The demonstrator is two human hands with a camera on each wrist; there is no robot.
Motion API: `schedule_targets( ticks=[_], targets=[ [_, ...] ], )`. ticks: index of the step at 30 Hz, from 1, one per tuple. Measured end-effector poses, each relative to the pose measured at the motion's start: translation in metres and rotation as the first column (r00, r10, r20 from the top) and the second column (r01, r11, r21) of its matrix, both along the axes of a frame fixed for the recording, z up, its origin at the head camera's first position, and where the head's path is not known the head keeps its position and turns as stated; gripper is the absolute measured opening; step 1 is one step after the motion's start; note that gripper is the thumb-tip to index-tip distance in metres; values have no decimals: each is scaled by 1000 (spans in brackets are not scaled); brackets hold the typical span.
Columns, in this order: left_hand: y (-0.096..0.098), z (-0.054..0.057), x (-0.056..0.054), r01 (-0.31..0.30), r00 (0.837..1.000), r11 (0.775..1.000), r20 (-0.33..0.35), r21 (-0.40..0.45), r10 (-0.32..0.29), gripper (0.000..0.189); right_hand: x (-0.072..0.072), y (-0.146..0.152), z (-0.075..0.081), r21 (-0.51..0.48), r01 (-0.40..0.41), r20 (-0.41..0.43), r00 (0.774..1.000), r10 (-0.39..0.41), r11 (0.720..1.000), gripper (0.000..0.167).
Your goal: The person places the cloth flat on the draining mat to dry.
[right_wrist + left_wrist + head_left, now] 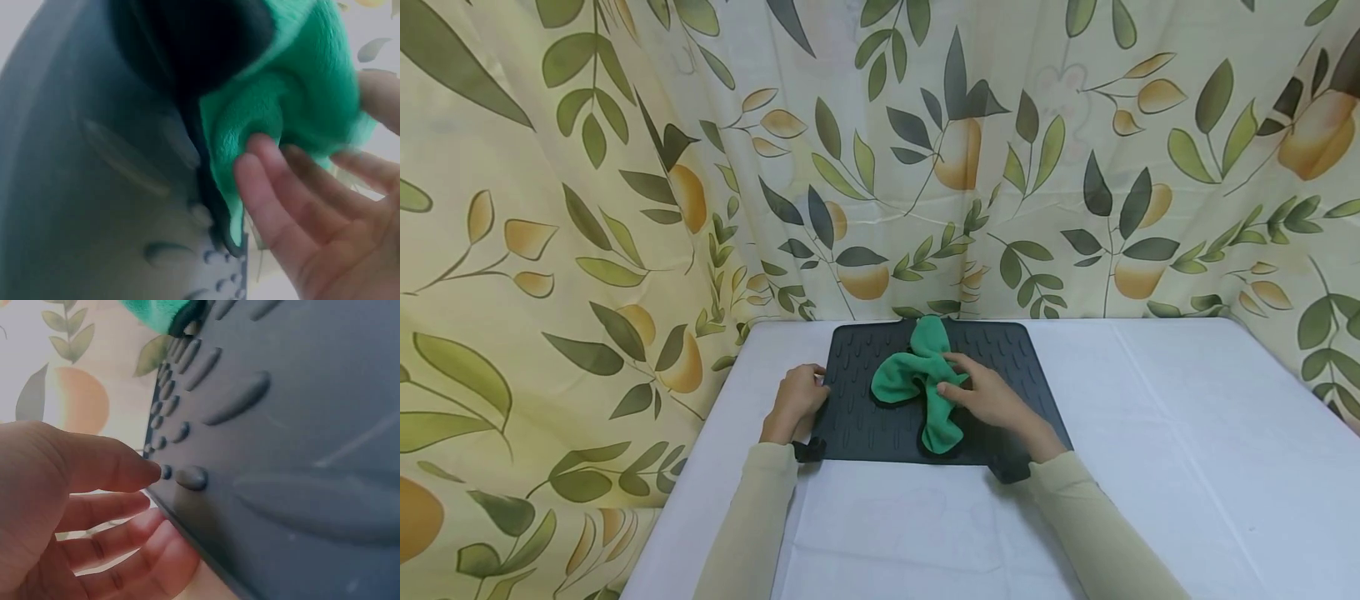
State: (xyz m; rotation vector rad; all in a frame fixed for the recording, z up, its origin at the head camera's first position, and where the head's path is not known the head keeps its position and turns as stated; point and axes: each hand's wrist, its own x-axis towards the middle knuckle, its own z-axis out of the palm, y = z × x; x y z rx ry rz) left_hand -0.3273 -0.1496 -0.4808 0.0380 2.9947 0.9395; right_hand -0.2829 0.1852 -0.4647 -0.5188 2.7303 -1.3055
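A green cloth (925, 375) with dark edging lies crumpled in several lobes on a black textured mat (857, 421). My right hand (988, 396) reaches over the cloth from the right. In the right wrist view its fingers (269, 187) are spread and fairly straight, touching the raised green folds. At the mat's left edge, my left hand (797, 396) holds the rim. The left wrist view shows the thumb (119, 462) on the top side near the edge and the other fingers along and partly beneath it.
The mat lies on a white-covered table (1150, 467). A leaf-and-fruit patterned curtain (880, 167) hangs behind the table and along its left side. Dark straps show at both wrists.
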Motion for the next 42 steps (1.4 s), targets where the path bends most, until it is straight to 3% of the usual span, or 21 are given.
schedule_targets(
  ticks=[6, 10, 15, 20, 23, 27, 31, 36, 42],
  targets=[
    [7, 4, 2, 41, 996, 999, -81, 12, -39, 25, -1, 13, 9, -147, 55, -16, 998, -58, 988, 53],
    [17, 6, 5, 79, 993, 997, -92, 27, -76, 17, -2, 24, 11, -83, 128, -27, 991, -131, 988, 42],
    [30, 8, 9, 147, 985, 989, -92, 13, -145, 15, -2, 32, 10, 34, 137, -26, 990, -137, 990, 30],
    [40, 6, 13, 221, 971, 974, -82, -42, -224, 23, -3, 33, 9, 109, 59, 1, 998, -60, 992, 20],
    [45, 5, 15, 249, 965, 966, -70, -67, -254, 28, -3, 31, 10, 97, -36, 77, 997, 28, 995, 19],
    [51, 5, 16, 272, 956, 956, -81, -113, -282, 31, 0, 27, 13, 71, -200, 184, 965, 184, 977, 25],
    [57, 2, 18, 281, 946, 937, -104, -209, -307, 33, 5, 20, 14, 118, -328, 197, 933, 302, 937, 28],
    [63, -1, 20, 295, 936, 920, -116, -260, -333, 24, 6, 15, 10, 196, -343, 150, 936, 317, 919, 23],
    [66, -3, 21, 284, 932, 916, -142, -282, -333, 16, 4, 22, 10, 210, -279, 153, 956, 251, 937, 18]
  ],
)
